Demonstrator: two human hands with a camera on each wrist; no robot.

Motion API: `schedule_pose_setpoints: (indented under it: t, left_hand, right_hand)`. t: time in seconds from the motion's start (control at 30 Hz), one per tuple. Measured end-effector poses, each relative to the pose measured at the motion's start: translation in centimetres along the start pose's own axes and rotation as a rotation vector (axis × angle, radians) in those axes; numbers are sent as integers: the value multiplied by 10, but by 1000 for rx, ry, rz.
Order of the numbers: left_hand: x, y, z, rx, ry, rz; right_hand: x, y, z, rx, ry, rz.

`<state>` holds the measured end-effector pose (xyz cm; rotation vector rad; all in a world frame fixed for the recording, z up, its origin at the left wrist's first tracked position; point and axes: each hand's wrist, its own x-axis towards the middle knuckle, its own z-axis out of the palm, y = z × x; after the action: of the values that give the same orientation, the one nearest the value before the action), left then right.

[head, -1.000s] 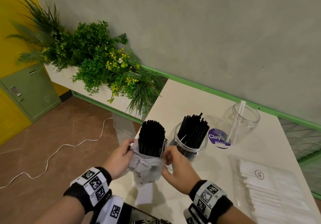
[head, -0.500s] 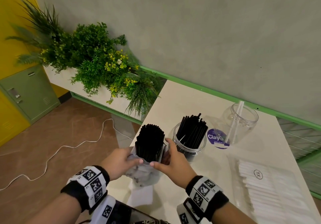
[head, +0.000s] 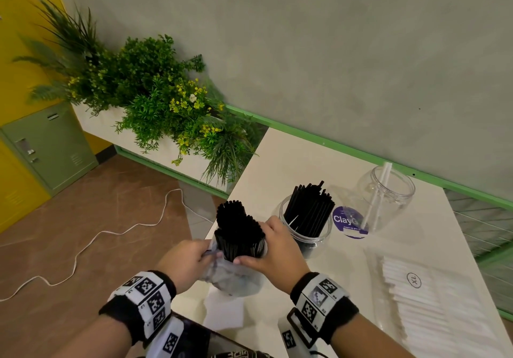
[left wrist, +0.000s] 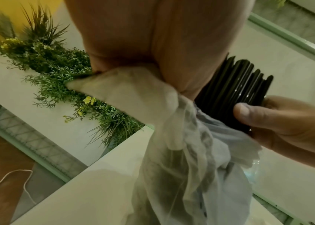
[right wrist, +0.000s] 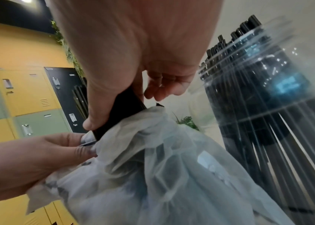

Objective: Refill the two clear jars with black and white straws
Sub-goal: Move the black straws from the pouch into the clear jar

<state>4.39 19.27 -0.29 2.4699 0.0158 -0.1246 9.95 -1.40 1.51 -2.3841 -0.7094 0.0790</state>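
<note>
A bundle of black straws (head: 238, 232) stands upright in a crumpled translucent plastic bag (head: 231, 277) at the table's near left edge. My right hand (head: 274, 249) grips the bundle (left wrist: 235, 94) just above the bag, thumb in front (right wrist: 93, 120). My left hand (head: 188, 260) pinches the bag's rim (left wrist: 131, 85) on the left side. Right behind stands a clear jar (head: 305, 235) holding black straws (right wrist: 268, 115). Farther right, a second clear jar (head: 385, 196) holds a single white straw (head: 376, 199).
A flat pack of wrapped white straws (head: 433, 305) lies at the right on the white table (head: 291, 160). A purple round sticker (head: 348, 221) sits between the jars. A planter with green foliage (head: 155, 102) stands left of the table, and a white cable (head: 91, 243) runs across the floor.
My right hand let go of the bag's rim and closed round the straw bundle. The bag has slid lower, baring more of the straws. My left hand keeps its pinch.
</note>
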Motion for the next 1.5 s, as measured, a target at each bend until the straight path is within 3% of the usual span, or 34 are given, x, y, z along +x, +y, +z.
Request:
schedule_pose_setpoints:
  t: [0.13, 0.47, 0.6, 0.8, 1.13, 1.33, 1.5]
  left_hand:
    - [2, -1, -1, 61, -49, -47]
    - [1, 8, -9, -36, -56, -55]
    - [1, 9, -9, -24, -52, -55]
    - [1, 10, -9, -32, -60, -58]
    - [5, 10, -7, -32, -52, -104]
    - [8, 7, -6, -40, -54, -103]
    - [9, 5, -4, -46, -54, -109]
  right_hand:
    - [2, 5, 6, 94, 33, 31]
    - [8, -7, -4, 393, 60, 88]
    - [9, -5, 0, 371, 129, 114]
    - [10, -7, 3, 426, 87, 149]
    - [28, -38, -55, 623, 87, 43]
    - [38, -62, -89, 836, 266, 39]
    - [44, -74, -113, 851, 505, -150]
